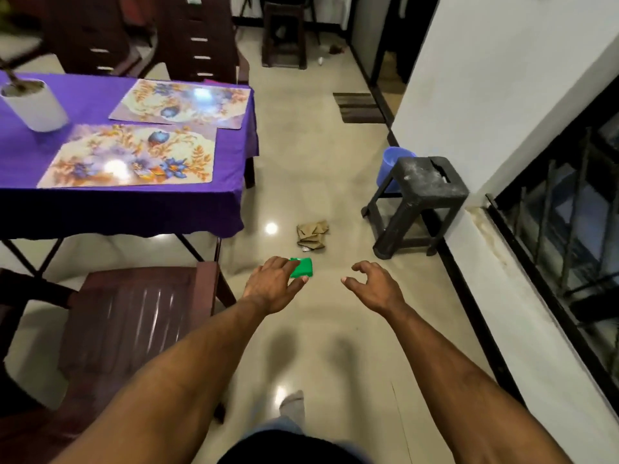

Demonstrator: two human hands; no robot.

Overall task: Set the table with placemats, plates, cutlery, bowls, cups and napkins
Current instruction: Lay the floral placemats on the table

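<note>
Both arms reach out over the glossy tiled floor. The left hand is stretched forward, fingers straight and close together; a small green slab shows just past them, but I cannot tell whether it is held or lies on the floor beneath. The right hand is empty, its fingers loosely curled and spread.

Off to the left, well apart from the hands, stands the desk under a smooth purple cloth. Two rectangular mats, shiny and printed with blue and orange flowers, lie flat on it side by side, the nearer one close to the desk's front edge. A white cylindrical pot sits beside them.

A dark wooden slatted chair stands near the left arm. A crumpled tan rag lies on the floor ahead, and a dusty black stool stands by the white wall with a blue bucket behind it.
</note>
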